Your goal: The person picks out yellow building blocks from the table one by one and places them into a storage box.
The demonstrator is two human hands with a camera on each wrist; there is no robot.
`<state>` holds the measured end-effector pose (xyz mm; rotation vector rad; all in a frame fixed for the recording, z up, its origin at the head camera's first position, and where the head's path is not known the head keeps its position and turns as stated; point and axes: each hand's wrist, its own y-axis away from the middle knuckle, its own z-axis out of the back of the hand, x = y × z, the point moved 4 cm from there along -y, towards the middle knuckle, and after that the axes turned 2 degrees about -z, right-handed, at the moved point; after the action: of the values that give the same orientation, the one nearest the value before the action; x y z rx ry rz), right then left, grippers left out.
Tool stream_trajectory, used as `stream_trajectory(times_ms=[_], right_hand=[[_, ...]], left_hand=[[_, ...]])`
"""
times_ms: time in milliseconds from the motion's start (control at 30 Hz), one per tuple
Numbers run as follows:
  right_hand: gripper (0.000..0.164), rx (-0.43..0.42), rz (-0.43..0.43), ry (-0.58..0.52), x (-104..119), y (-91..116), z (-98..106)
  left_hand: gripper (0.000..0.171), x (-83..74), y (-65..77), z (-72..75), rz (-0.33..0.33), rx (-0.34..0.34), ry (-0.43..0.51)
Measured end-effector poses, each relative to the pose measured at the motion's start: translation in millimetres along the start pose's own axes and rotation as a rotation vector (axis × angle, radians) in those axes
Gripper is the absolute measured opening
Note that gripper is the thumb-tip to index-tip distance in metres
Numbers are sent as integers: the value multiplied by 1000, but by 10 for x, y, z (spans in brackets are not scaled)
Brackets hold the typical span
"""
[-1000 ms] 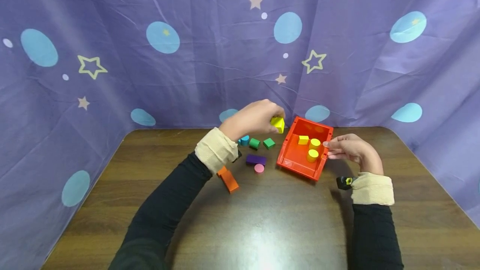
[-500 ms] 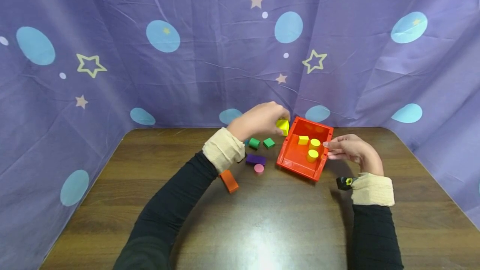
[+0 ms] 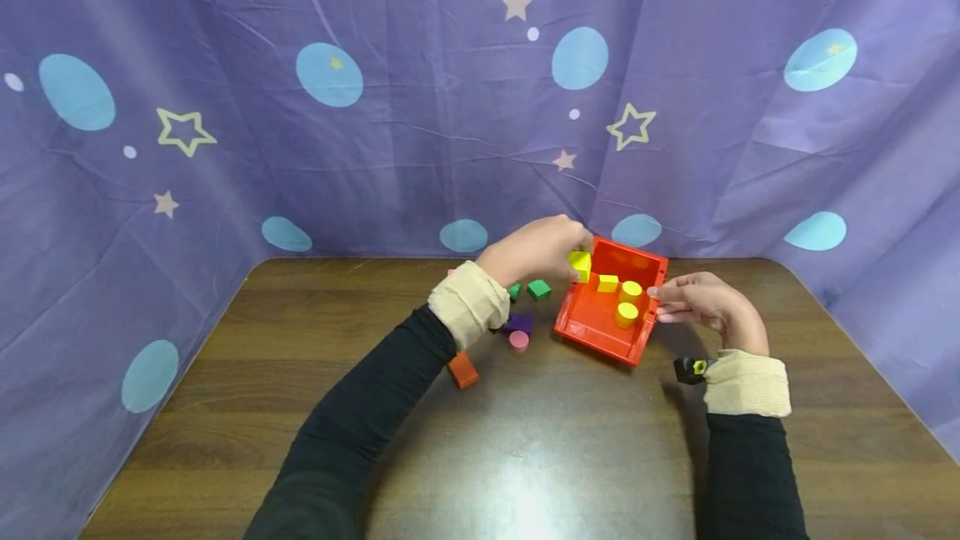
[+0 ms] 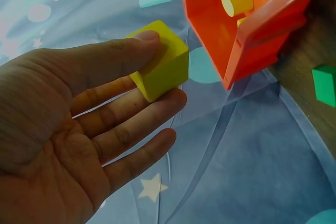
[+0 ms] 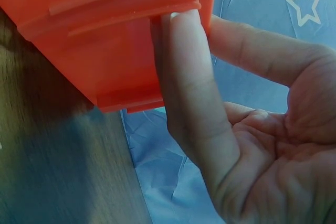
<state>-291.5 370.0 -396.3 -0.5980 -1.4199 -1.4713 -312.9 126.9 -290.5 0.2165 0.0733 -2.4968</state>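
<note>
My left hand (image 3: 536, 248) pinches a yellow block (image 4: 165, 64) between thumb and fingers, above the left rim of a red plastic bin (image 3: 592, 336). The little finger stays off the block in the left wrist view. At the bin's right side, my right hand (image 3: 708, 304) grips the wall; the right wrist view shows a finger (image 5: 191, 61) against the outside, under the lip. Inside the bin lie two yellow cylinders, one at the back (image 3: 631, 292) and one nearer (image 3: 626, 315), plus a smaller yellow block (image 3: 607, 283).
Left of the bin on the wooden table (image 3: 585, 448) lie a green block (image 3: 538, 290), a purple block (image 3: 519, 323), a pink cylinder (image 3: 518, 341) and an orange block (image 3: 463, 370). More pieces are partly hidden behind my left wrist. A purple curtain (image 3: 420, 148) hangs behind the table.
My left hand has moved right and slightly down with the yellow block, from beside the bin to over its left rim. My right hand keeps its grip on the bin.
</note>
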Motion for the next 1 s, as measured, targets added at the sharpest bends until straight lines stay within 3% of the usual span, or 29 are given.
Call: stream_trajectory(times_ms=[567,767,1000], right_hand=[[17,9,18,-29,-48,9,-26],[17,16,29,-21,-25,20,-13],[19,17,27,-9,5,36,-27]], left_hand=[[21,-177,-329,-306,-39,38,-54],[22,-242,-430,-336,-39,29,-65],[14,-250,-551,-350,-29,36,-8]])
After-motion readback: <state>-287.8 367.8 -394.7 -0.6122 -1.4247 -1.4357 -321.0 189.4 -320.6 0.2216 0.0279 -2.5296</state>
